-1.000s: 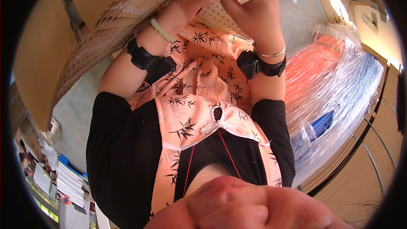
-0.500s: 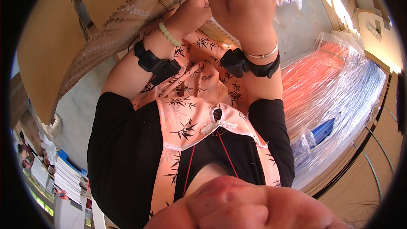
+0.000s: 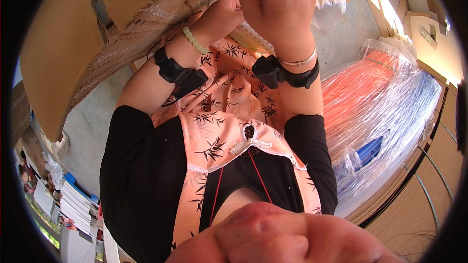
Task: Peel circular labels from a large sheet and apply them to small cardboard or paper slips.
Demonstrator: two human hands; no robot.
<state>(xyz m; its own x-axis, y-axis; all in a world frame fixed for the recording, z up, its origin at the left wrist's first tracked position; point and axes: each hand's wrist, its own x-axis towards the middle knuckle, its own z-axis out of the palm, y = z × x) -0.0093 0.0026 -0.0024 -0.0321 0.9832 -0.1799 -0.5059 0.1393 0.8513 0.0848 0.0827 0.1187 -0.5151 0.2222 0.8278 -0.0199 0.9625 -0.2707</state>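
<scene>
My left hand (image 3: 222, 17), below a pale beaded bracelet, is closed beside the lower edge of a brown cardboard sheet (image 3: 161, 19) with rows of holes or dots. What its fingers grip is hidden. To its right, my right hand (image 3: 282, 17) reaches up with its back showing, its fingertips cut off by the upper edge of the view. A gap shows between its thumb and first finger; whether it holds anything cannot be seen. Below both hands hangs a peach apron (image 3: 229, 97) with dark leaf prints. Black straps with small boxes (image 3: 173, 70) circle both forearms.
Large plain cardboard panels (image 3: 53, 63) stand at the left. On the right lies a clear-plastic-wrapped bundle (image 3: 360, 87), orange and whitish-blue, beside strapped stacked cardboard (image 3: 419, 190). A white plastic bag (image 3: 330, 7) rests on the grey floor (image 3: 343, 31). White stacked items (image 3: 75, 204) are at the lower left.
My right hand and forearm have shifted very slightly up and left. My left hand stays at the cardboard, and the surroundings move a little with the view.
</scene>
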